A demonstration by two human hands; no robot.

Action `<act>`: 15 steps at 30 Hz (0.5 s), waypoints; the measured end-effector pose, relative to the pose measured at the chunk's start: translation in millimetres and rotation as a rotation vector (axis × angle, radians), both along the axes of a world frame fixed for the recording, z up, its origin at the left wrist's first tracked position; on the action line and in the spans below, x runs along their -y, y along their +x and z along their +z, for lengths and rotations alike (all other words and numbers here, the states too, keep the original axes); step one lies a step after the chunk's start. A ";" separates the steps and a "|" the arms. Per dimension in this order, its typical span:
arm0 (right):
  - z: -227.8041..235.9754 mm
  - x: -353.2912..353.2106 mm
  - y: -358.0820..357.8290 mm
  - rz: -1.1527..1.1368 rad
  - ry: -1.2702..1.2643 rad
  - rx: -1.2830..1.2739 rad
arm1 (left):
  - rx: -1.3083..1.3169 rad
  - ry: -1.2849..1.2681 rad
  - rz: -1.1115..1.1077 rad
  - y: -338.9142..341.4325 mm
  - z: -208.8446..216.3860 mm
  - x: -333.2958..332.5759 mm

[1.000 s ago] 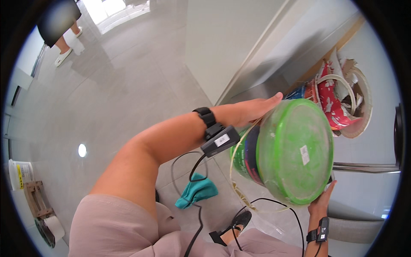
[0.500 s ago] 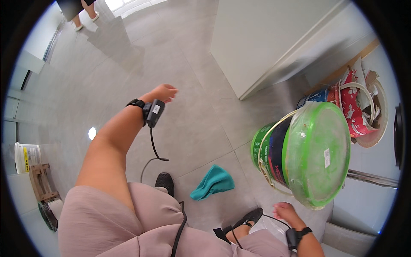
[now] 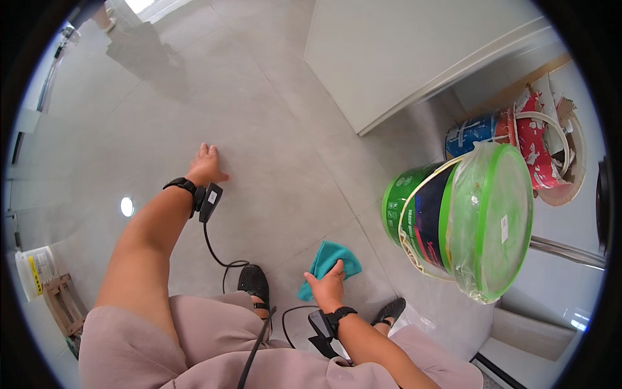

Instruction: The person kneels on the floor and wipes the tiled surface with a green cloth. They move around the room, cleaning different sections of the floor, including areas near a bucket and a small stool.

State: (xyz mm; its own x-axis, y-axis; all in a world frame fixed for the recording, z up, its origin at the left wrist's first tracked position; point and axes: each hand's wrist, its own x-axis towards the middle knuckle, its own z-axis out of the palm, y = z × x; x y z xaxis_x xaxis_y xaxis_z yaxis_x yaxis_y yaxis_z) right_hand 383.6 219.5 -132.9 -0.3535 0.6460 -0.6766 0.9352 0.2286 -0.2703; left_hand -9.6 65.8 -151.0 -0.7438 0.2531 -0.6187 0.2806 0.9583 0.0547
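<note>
A teal cloth (image 3: 329, 255) lies on the floor (image 3: 259, 129) beneath the right hand (image 3: 329, 288), thumb and fingers parted, contact unclear, while the left hand (image 3: 207, 167), spread and empty, extends leftward, apparently for balance, and a lidded green bucket (image 3: 463, 223) stands rightward of both, seemingly clear of their reach.
</note>
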 end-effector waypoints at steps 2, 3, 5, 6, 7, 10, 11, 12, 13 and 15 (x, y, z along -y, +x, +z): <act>-1.6 -8.8 -0.7 0.043 0.016 -0.026 | -0.076 0.011 0.022 7.5 -1.1 -10.5; -2.6 -13.9 -2.2 0.024 -0.001 -0.054 | -0.094 0.040 0.052 10.2 -1.2 -14.2; -6.8 -24.0 -10.5 0.054 0.089 -0.145 | -0.115 0.059 0.094 12.6 -0.5 -18.9; -9.5 -29.7 -16.8 0.057 0.111 -0.131 | -0.139 0.069 0.083 12.4 0.5 -20.4; -14.2 -36.3 -26.3 -0.008 0.173 -0.309 | -0.135 0.067 0.078 12.3 2.1 -20.7; -28.1 -70.3 -60.4 -0.087 0.341 -0.534 | -0.135 0.072 0.063 11.1 9.3 -21.0; -33.1 -86.0 -74.1 -0.104 0.393 -0.580 | -0.140 0.076 0.056 11.2 11.8 -21.1; -37.7 -102.7 -87.7 -0.116 0.461 -0.600 | -0.134 0.057 0.060 11.9 13.9 -21.1; -40.2 -118.7 -99.2 -0.085 0.522 -0.665 | -0.135 0.068 0.043 12.0 14.9 -20.8; -41.4 -139.2 -118.7 -0.081 0.501 -0.557 | -0.141 0.086 0.041 12.0 13.5 -17.6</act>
